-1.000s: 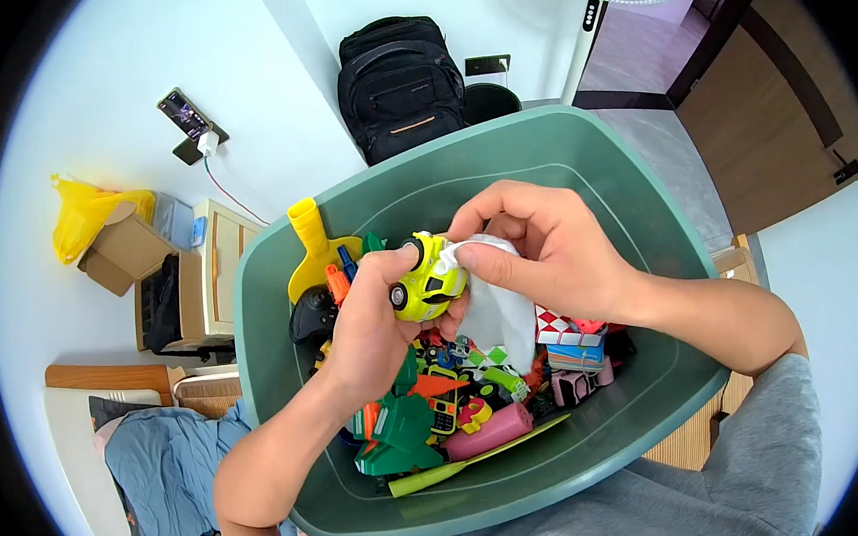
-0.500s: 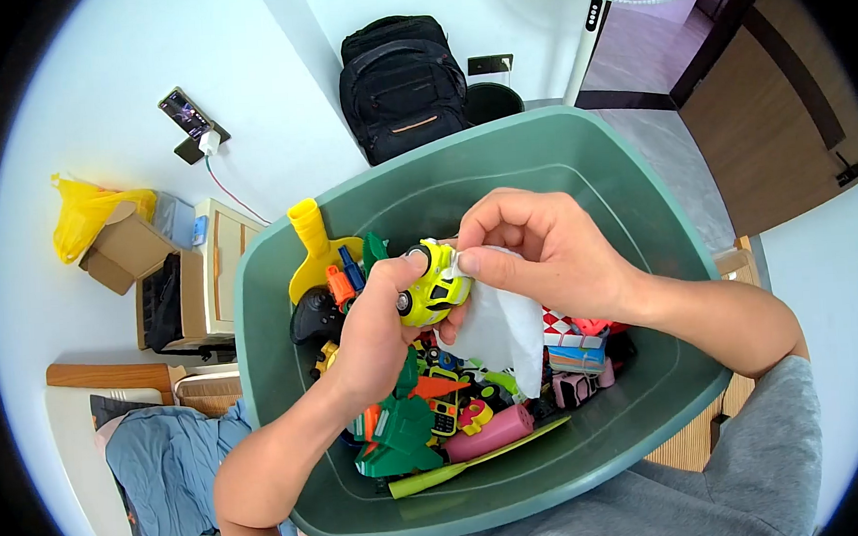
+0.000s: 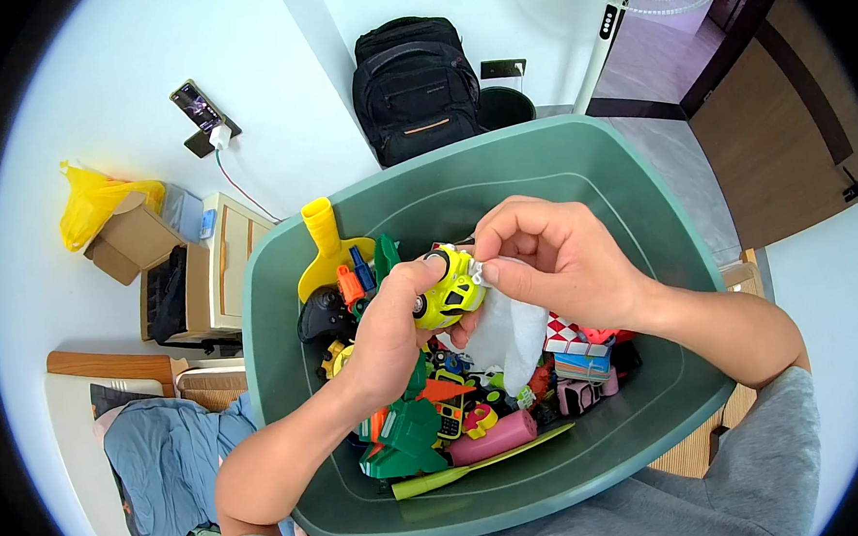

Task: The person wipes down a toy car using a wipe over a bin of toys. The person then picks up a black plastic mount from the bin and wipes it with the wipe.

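Above the toys, my left hand (image 3: pixel 386 330) is closed round a yellow-green toy car (image 3: pixel 458 294) with black wheels. The fingers of my right hand (image 3: pixel 570 265) pinch a white cloth (image 3: pixel 513 330) against the car's right end. Most of the cloth hangs below my right hand, and a small tuft of it shows at the fingertips. Both hands are over a large green plastic tub (image 3: pixel 652 455) that holds many toys. Beneath them lie a green toy piece (image 3: pixel 404 442), a pink cylinder (image 3: pixel 493 438) and a red-and-white checkered block (image 3: pixel 562 335).
Inside the tub's far left stand a yellow scoop (image 3: pixel 322 230) and a black game controller (image 3: pixel 326 315). A black backpack (image 3: pixel 415 94) leans on the wall behind, beside a standing fan (image 3: pixel 599 55). Cardboard boxes (image 3: pixel 127 235) and blue clothing (image 3: pixel 173 466) are at the left.
The view has shifted slightly, so the surroundings sit a little lower and further right. My right fingers have moved the cloth slightly at the car's end; my left hand keeps its hold.
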### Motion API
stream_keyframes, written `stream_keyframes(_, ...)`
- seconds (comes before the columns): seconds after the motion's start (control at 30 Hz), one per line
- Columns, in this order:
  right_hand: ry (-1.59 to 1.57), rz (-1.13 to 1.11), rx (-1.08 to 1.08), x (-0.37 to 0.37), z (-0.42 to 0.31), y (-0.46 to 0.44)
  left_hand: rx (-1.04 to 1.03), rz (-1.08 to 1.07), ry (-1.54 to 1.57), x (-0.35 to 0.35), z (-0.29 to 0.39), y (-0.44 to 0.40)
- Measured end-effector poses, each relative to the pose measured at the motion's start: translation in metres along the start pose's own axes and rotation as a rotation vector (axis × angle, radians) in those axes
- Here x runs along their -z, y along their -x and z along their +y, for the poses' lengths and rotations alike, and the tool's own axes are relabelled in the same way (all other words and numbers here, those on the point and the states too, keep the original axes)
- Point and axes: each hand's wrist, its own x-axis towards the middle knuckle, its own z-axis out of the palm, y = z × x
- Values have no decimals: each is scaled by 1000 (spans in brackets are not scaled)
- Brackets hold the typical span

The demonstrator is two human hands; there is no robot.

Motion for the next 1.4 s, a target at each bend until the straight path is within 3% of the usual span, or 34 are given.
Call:
stream_keyframes(0.2, 9, 36, 73, -2, 3, -1, -13, -15, -14, 2, -2, -1)
stream_keyframes(0.63, 43, 31, 13, -1, 0, 1, -1, 36, 16, -1, 1, 2)
stream_keyframes(0.87, 55, 86, 110, -4, 7, -1, -6, 12, 0, 0, 0, 1)
stream_keyframes(1.17, 135, 130, 71, 2, -6, -2, 40, 124, 143, 0, 1, -3)
stream_keyframes(1.4, 68, 89, 114, 0, -3, -1, 66, 176, 15, 1, -4, -4)
